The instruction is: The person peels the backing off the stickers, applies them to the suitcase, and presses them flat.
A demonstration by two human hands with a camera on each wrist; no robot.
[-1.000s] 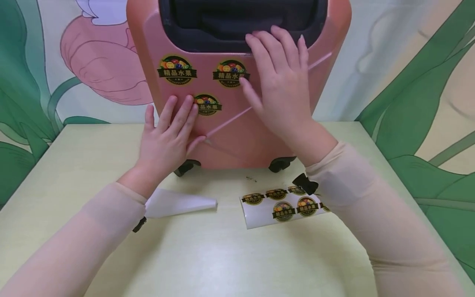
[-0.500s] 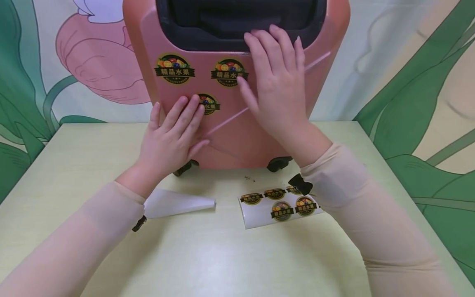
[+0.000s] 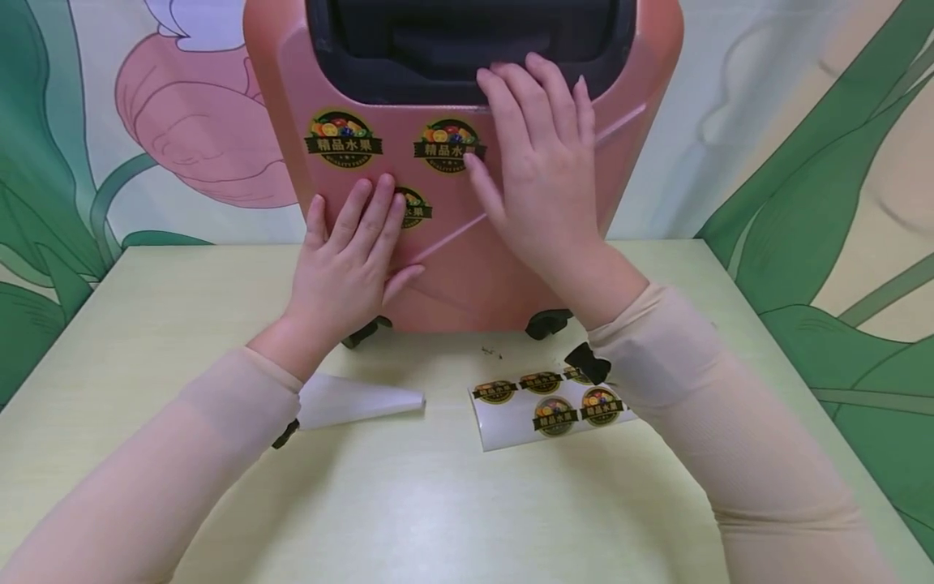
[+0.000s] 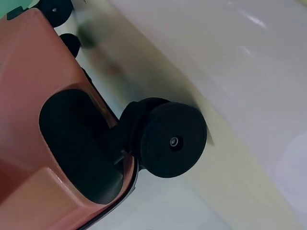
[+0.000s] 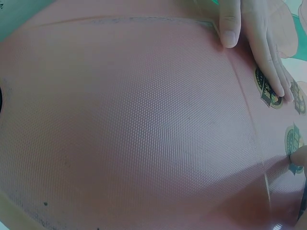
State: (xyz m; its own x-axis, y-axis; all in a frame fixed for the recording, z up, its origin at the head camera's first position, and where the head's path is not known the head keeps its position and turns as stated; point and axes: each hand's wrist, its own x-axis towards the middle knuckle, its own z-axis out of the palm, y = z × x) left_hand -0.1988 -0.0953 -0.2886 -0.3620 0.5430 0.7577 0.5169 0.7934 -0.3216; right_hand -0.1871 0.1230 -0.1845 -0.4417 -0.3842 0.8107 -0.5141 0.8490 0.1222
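Observation:
A pink suitcase [image 3: 467, 280] stands upright on the table, its black handle recess [image 3: 438, 49] at the top. Two round fruit-label stickers, the left one [image 3: 344, 139] and the right one [image 3: 443, 144], are on its upper face. My left hand [image 3: 349, 259] lies with straight fingers against the shell, covering part of a lower sticker [image 3: 416, 209]. Extended fingers of my right hand [image 3: 547, 174] rest at the recess edge. In the right wrist view, the right thumb [image 5: 300, 155] touches a sticker [image 5: 292, 136]. The left wrist view shows a black wheel [image 4: 172, 139], no hand.
Flat on the table [image 3: 409, 503] lies a sheet of stickers [image 3: 511, 426], partly behind the right sleeve. A folded white paper [image 3: 357, 403] is by the left wrist. Behind the suitcase rises a wall [image 3: 657, 178] painted with leaves.
My left hand has slid right and slightly up, its fingers now covering more of the lower sticker. The right hand keeps its place on the suitcase.

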